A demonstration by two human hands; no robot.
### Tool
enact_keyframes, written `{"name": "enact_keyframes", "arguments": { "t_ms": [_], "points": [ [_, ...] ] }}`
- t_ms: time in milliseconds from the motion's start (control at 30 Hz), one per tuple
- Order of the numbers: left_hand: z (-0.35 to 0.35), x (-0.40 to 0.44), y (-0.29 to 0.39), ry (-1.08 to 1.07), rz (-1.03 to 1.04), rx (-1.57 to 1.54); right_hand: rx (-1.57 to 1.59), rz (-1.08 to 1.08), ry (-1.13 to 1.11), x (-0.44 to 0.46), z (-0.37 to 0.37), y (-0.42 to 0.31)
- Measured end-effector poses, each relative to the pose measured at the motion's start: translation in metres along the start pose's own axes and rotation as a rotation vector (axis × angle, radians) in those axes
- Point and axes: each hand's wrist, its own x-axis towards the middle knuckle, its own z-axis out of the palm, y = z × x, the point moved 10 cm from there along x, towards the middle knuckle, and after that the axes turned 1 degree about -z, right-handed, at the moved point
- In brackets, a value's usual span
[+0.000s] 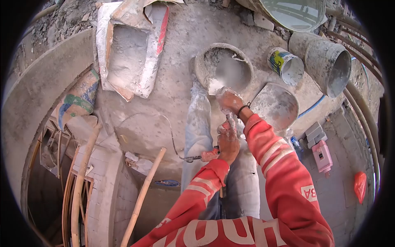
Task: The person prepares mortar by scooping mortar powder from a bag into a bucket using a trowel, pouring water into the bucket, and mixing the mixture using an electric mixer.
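My left hand (228,142) is wrapped around a red corded power tool (210,154), which lies between my legs. Its front end points towards a round bucket (199,68) holding grey, wet-looking mix, blurred in the middle. My right hand (229,100), smeared with grey powder, is closed at the near rim of the bucket. Beside its fingers shows a pale, flat piece (214,86); whether the fingers grip that or the tool's front, I cannot tell. A dark cord (174,144) curves away to the left from the tool.
An opened sack of grey powder (127,53) lies at upper left. Right of the bucket are a shallow dusty pan (276,107), a paint tin (286,66), a tipped bucket (325,61) and a water tub (296,14). Poles (144,197) rise at lower left beside a drop. A pink case (321,156) sits right.
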Motion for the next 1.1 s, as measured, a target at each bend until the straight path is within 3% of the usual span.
{"name": "enact_keyframes", "arguments": {
  "t_ms": [100,167,233,300,333,467,567,600,667,700,767,833,867,900,967,1100],
  "points": [
    [0.008,-0.005,-0.001,0.048,-0.029,-0.025,0.802,0.434,0.049,-0.007,-0.034,-0.001],
    [0.023,-0.002,-0.006,0.120,-0.061,-0.065,1.654,0.674,0.268,-0.002,-0.028,0.003],
    [0.054,0.000,-0.019,0.131,-0.067,-0.223,1.892,0.575,0.333,0.006,-0.045,0.000],
    [0.047,0.001,-0.019,0.112,-0.033,-0.232,2.090,0.502,0.380,0.011,-0.052,0.013],
    [0.010,-0.003,-0.003,0.096,-0.006,-0.135,2.304,0.409,0.335,0.008,-0.054,0.007],
    [-0.005,-0.005,0.007,0.044,0.109,0.043,2.101,0.483,0.390,-0.045,-0.019,-0.011],
    [0.059,-0.009,-0.028,0.109,0.091,-0.353,1.825,0.618,0.447,-0.059,-0.002,-0.025],
    [0.077,-0.010,-0.039,0.161,0.036,-0.722,1.888,0.599,0.441,-0.043,0.005,-0.021],
    [0.094,-0.005,-0.045,0.138,-0.060,-1.025,2.020,0.572,0.415,-0.003,0.016,-0.001],
    [0.103,-0.003,-0.048,0.138,-0.112,-1.175,2.352,0.475,0.261,0.015,-0.004,-0.005],
    [0.054,-0.002,-0.034,0.119,-0.157,-0.896,2.970,0.212,-0.151,0.025,-0.070,-0.010],
    [0.015,-0.011,-0.007,0.018,-0.074,-0.306,3.032,-0.082,-0.017,0.004,-0.080,0.003],
    [0.008,-0.004,0.000,-0.026,-0.003,-0.097,2.643,0.183,0.533,-0.037,-0.086,0.011],
    [0.000,0.001,0.006,-0.054,0.076,0.109,2.707,0.083,0.471,-0.047,-0.074,0.000],
    [0.001,-0.006,0.013,-0.119,0.178,0.197,2.832,-0.099,0.348,-0.066,-0.036,-0.006],
    [-0.030,-0.001,0.009,-0.058,-0.011,-0.011,2.077,0.438,0.389,-0.094,-0.004,0.010]
  ]
}}
